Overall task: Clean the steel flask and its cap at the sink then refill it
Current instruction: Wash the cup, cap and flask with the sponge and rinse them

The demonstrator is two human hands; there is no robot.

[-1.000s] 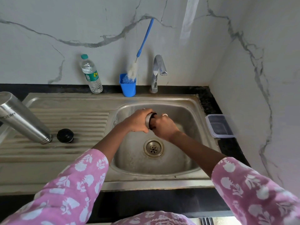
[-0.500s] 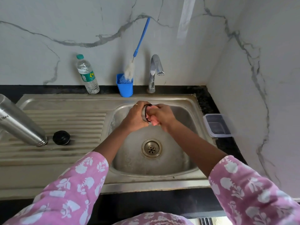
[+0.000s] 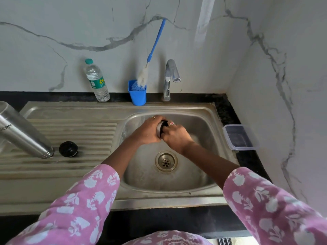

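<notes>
My left hand [image 3: 146,131] grips the flask's steel cap [image 3: 160,129] over the sink basin [image 3: 208,121], below the tap [image 3: 170,76]. My right hand [image 3: 175,137] is pressed against the cap's dark open side, its fingers curled onto the cap, which is mostly hidden between the two hands. The steel flask [image 3: 23,133] lies tilted on the drainboard at the far left, mouth toward the basin. A round black stopper [image 3: 68,149] sits beside its mouth. I see no water running from the tap.
A plastic water bottle [image 3: 97,82] and a blue cup [image 3: 137,96] holding a long blue-handled bottle brush [image 3: 155,43] stand at the back edge. A clear plastic container [image 3: 238,137] sits on the black counter to the right. The drain [image 3: 166,161] lies below my hands.
Both hands stayed on the cap over the basin. My right hand has turned and shifted against the cap's open side, as in rubbing. Flask and stopper have not moved.
</notes>
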